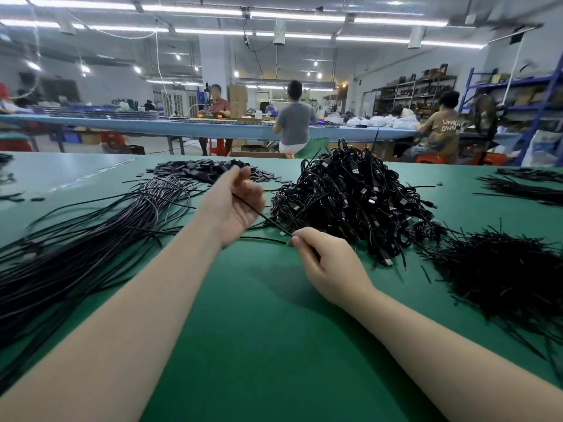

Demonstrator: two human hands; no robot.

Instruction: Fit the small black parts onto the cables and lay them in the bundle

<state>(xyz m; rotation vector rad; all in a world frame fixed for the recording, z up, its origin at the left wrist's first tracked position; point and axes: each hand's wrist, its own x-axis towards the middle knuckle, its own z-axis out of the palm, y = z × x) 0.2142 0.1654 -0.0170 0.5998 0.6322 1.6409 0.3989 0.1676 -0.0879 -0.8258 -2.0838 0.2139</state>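
Both hands are up over the green surface [243, 330], working one thin black cable [259, 215] between them. The left hand [233, 205] is palm-up, fingers loosely curled round the cable's far stretch. The right hand [323, 260] pinches the near end between thumb and forefinger, close to a small pale tip; whether a black part is already on it, I cannot tell, it is too small.

The cable's long axis runs on a diagonal, from upper left in the left palm down and right to the right fingertips, near end pointing toward the person.

This thing looks feather-light and limp, so it should droop wherever it goes unsupported. Best held close to the end being fitted, as the right hand does, with the other hand keeping the run taut. The parts [210, 172] lie heaped at the far side, beyond the left hand; tiny and likely slippery, a fingertip job.

The bundle [91, 239] of straight cables fans out on the left, touching the left forearm. A tangled pile [359, 202] sits just beyond the right hand, with a heap of short black strands [502, 269] off right.
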